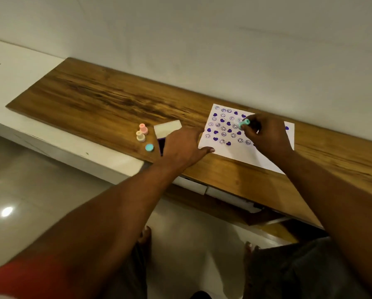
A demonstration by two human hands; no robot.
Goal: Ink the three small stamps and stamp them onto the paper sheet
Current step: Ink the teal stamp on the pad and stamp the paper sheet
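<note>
**Here, a teal stamp meets a half-filled sheet**

Here, in the head view, a person leans over a long wooden worktop [83, 98] set against a pale wall. The paper sheet [234, 151] lies flat on the wood, its far part covered in rows of purple hearts and round smiley prints [222, 126]; its near part is bare white.

The right hand [267, 134] is over the sheet's far side, fingers closed around a teal stamp [244, 123] that is tilted, its round face turned toward the printed rows. Whether the stamp face touches the paper cannot be told.

The left hand [184, 145] lies palm down just left of the sheet, fingers spread and holding nothing, the thumb tip reaching the sheet's left edge. Beneath that hand, and partly hidden by it, sits the ink pad [161, 145], a strip of dark purple showing, with its pale open lid [167, 128] on the far side.

Left of the ink pad, a pink stamp [143, 128] and a cream stamp [140, 136] stand upright, just beside each other. A teal cap [149, 147] lies nearer the worktop's front edge, just left of the pad.

A red sleeve [19, 275] shows at the lower left corner.
</note>
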